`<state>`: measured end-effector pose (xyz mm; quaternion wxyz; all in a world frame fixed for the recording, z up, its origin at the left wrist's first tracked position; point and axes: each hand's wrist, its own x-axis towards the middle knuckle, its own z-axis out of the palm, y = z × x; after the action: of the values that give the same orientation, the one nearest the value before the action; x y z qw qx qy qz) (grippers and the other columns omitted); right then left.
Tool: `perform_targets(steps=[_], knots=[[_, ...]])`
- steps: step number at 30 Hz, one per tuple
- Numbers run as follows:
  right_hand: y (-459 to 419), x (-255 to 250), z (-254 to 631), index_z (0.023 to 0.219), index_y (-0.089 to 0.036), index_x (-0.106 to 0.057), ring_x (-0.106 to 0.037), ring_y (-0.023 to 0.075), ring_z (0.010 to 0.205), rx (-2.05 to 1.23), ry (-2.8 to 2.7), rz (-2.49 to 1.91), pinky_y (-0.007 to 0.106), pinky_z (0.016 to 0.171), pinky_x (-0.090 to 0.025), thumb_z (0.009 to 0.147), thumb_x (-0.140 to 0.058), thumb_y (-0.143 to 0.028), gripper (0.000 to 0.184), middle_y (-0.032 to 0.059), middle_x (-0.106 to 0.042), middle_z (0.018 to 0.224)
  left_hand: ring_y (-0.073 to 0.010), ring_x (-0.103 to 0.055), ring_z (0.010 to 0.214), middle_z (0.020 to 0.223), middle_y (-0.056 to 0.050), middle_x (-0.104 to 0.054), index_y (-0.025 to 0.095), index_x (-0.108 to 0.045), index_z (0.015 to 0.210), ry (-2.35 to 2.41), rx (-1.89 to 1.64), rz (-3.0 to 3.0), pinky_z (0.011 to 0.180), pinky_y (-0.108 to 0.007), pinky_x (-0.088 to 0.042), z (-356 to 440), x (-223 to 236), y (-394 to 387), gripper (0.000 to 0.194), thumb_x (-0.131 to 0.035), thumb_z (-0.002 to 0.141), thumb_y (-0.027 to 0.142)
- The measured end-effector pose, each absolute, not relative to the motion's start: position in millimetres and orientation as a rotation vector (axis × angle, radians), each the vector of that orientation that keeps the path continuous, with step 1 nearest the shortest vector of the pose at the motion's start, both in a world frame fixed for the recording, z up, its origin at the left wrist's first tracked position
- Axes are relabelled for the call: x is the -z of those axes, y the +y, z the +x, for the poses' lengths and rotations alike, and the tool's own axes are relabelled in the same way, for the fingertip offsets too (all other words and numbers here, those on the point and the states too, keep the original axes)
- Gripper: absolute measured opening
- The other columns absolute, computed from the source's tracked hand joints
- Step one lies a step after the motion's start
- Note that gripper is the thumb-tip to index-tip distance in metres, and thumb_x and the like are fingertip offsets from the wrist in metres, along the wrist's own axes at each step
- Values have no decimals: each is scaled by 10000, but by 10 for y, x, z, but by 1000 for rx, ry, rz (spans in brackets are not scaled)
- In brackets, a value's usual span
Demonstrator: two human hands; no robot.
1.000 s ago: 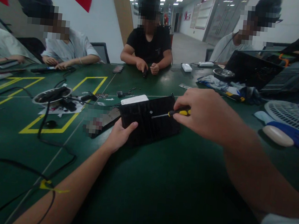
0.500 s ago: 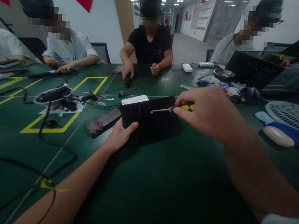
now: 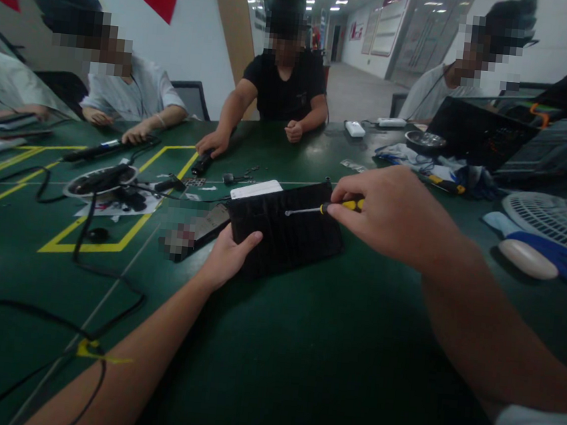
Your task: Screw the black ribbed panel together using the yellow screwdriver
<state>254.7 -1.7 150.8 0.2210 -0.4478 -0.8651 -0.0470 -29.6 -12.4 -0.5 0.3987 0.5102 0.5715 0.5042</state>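
My left hand (image 3: 231, 253) grips the lower left edge of a flat black plastic panel (image 3: 296, 230), thumb on its face. The panel is tilted up toward me, and its ribbed detail is dark and hard to read. In my right hand (image 3: 384, 209) is a yellow and black screwdriver (image 3: 347, 206), pinched by its handle. Its metal shaft points left, with the tip at the panel's face; whether it touches a screw is too small to tell. Behind the panel's top edge shows a white box-like thing (image 3: 257, 190). A phone-shaped object (image 3: 201, 231) lies left of the panel.
A bowl of black parts (image 3: 101, 180) stands at left, with black cables (image 3: 82, 267) trailing nearby. To the right are a fan (image 3: 558, 222), a pale computer mouse (image 3: 528, 258) and gloves (image 3: 433, 165). Across the table a person's hand (image 3: 214, 144) holds a dark object.
The person opposite has moved a hand with the dark object to the left and nearer. Another person's hand at left has shifted slightly. My hands, panel and screwdriver stay almost still.
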Motion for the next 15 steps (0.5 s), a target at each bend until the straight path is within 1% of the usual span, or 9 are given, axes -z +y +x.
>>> perform_targets(steps=[6,12,15], knots=[[-29,-1519,2547,913,-191,-822,-651,231,793,121,-2414,-1269,370,770,-403,939,-654,-271,187,76,-783,851,-391,-699,1235,1303,-154,-748,168,-658,1291,1455,-1263,1288,1051,-603,-572,-296,-10,-125,642,-843,793,529],[-85,-1522,2537,1014,-211,-821,-667,239,843,44,-2467,-1320,365,750,-398,993,-601,-298,238,76,-788,934,-383,-700,1234,1288,-142,-755,177,-667,1289,1461,-1267,1305,1066,-602,-563,-309,8,-116,630,-843,797,527],[-96,-1516,2538,1034,-204,-811,-660,254,877,76,-2488,-1330,364,751,-404,963,-635,-307,216,95,-766,976,-386,-708,1217,1262,-138,-763,180,-674,1285,1484,-1259,1312,1063,-606,-563,-323,23,-108,623,-839,799,533]])
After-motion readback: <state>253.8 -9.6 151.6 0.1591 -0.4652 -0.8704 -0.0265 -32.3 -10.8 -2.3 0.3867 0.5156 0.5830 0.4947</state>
